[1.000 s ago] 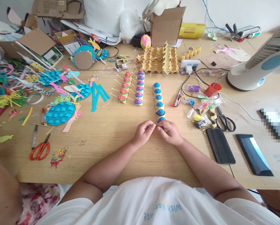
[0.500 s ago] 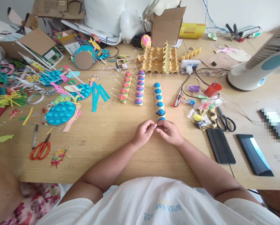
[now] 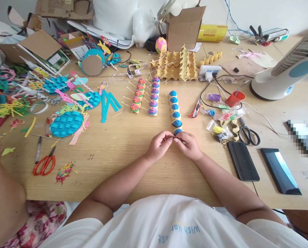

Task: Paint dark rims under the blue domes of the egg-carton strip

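Note:
My left hand (image 3: 161, 144) and my right hand (image 3: 187, 144) meet at the near end of a row of egg-carton bumps topped with blue clay (image 3: 174, 106). Their fingertips pinch a thin dark strip (image 3: 174, 138), which looks like black clay and is mostly hidden by the fingers. One blue bump just beyond my hands has a dark band along its edge. To the left stand two finished-looking egg-carton caterpillars, one red and green (image 3: 136, 100), one purple and blue (image 3: 154, 96), with thin sticks poking out.
A person's arm (image 3: 4, 186) reaches in at the left, near red-handled scissors (image 3: 44, 164) and coloured paper scraps. On the right lie a box cutter (image 3: 195, 108), clay bags (image 3: 218, 129), black scissors (image 3: 248, 134), phones (image 3: 243, 161) and a fan (image 3: 280, 69). Egg trays (image 3: 169, 65) sit behind.
My fingertips have drawn closer together over the dark strip, so less of it shows. At the left, the other person's arm has moved forward over the table.

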Demonstrator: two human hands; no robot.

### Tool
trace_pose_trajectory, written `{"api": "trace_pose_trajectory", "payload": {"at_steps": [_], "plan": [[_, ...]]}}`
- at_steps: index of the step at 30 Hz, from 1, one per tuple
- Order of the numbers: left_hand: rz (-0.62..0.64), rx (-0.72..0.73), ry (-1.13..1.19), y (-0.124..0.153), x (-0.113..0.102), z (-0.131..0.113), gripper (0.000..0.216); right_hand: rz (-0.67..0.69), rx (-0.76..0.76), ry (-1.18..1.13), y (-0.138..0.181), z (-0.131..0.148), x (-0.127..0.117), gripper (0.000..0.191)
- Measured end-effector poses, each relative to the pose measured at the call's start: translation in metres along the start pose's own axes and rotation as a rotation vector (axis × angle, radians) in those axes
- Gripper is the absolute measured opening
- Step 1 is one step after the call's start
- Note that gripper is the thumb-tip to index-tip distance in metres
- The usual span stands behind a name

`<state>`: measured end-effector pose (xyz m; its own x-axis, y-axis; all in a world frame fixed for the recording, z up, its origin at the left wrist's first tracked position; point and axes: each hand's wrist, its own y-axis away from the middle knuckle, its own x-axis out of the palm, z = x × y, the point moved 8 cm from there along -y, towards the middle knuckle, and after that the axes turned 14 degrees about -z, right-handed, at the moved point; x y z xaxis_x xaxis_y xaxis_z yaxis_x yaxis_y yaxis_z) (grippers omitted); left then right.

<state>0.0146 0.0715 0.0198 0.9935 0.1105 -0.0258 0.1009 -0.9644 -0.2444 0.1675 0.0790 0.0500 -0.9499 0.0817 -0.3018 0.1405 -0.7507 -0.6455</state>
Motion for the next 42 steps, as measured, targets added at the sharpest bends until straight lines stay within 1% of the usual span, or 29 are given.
{"api": "trace_pose_trajectory", "payload": {"at_steps": [2,6,8,12,17,20,25,30,35,37,42], "plan": [[-0.01,0.011,-0.038,-0.0002,-0.001,0.0002,0.046,0.01,0.03,0.006,0.0008,-0.003,0.0006,0.036],[-0.034,0.027,-0.078,-0.0019,-0.0036,-0.002,0.048,-0.005,0.085,0.014,0.0022,-0.0074,-0.0005,0.036],[-0.028,0.022,-0.073,-0.0023,-0.0033,-0.0024,0.049,-0.008,0.079,0.006,0.0023,-0.0066,-0.0002,0.036],[-0.02,-0.019,-0.055,-0.0019,-0.0031,0.0001,0.052,0.017,0.067,-0.001,0.0015,-0.0052,0.0026,0.03],[-0.035,-0.05,-0.024,-0.0012,-0.0042,0.0011,0.055,-0.017,0.05,0.02,-0.0009,-0.0031,-0.0012,0.031],[-0.064,-0.053,-0.021,-0.0019,-0.0066,0.0003,0.055,-0.037,0.046,0.044,-0.002,-0.0023,-0.0042,0.036],[-0.061,-0.046,-0.019,-0.0008,-0.0067,-0.0004,0.05,-0.03,0.093,0.086,-0.0023,-0.0063,-0.005,0.053],[-0.02,0.047,0.0,0.0015,-0.0008,-0.0043,0.044,-0.044,0.11,0.087,-0.0017,-0.0083,-0.0052,0.056],[-0.06,0.079,-0.082,-0.0005,-0.0035,-0.0037,0.041,-0.008,0.124,0.051,-0.0007,-0.0095,-0.005,0.06],[-0.08,0.078,-0.109,-0.0017,-0.0062,-0.0035,0.042,-0.008,0.136,0.03,-0.0003,-0.0097,-0.0059,0.059],[-0.098,0.074,-0.115,-0.0036,-0.0092,-0.004,0.046,-0.025,0.156,-0.02,0.0013,-0.01,-0.0032,0.044]]}}
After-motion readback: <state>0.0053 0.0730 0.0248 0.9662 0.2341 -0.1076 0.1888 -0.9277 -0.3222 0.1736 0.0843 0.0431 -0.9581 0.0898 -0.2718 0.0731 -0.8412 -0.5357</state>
